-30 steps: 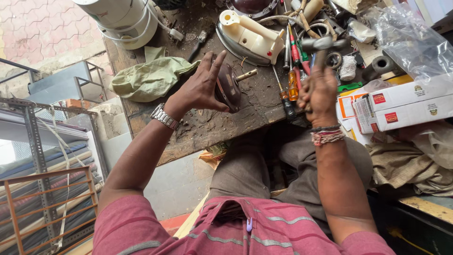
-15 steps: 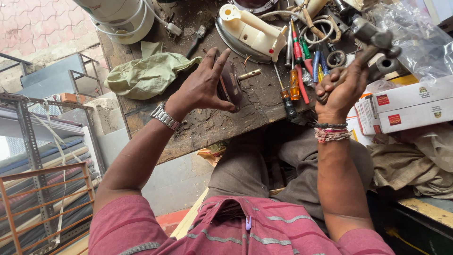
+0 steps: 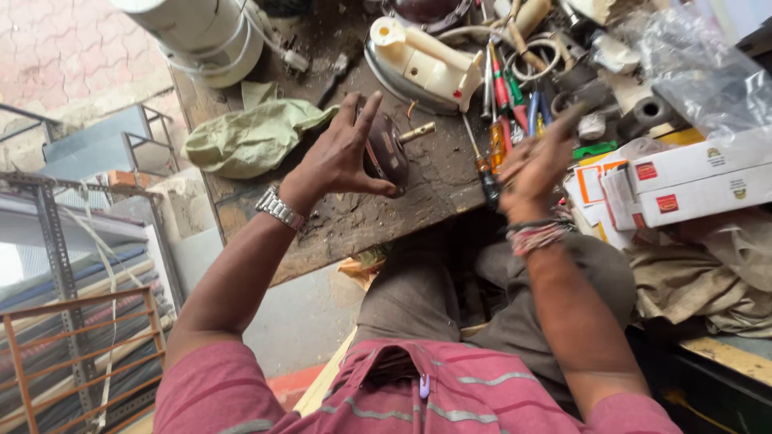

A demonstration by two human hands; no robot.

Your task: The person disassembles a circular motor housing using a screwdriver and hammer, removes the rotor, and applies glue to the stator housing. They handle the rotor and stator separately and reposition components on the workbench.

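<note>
I see my left hand (image 3: 342,157) still clamped on the round dark motor part (image 3: 386,151), standing on edge on the desk (image 3: 362,221). My right hand (image 3: 535,169), blurred, has dropped back from the far clutter to beside the screwdrivers (image 3: 497,120); whether it grips anything I cannot tell. Beyond lies the cream iron (image 3: 422,68).

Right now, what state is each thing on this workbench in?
Left hand: gripping the dark round metal part, held on edge.
Right hand: blurred, empty as far as visible, above the screwdrivers.
Cream clothes iron: lying on its side.
Green cloth: crumpled.
White cardboard boxes: closed.
</note>
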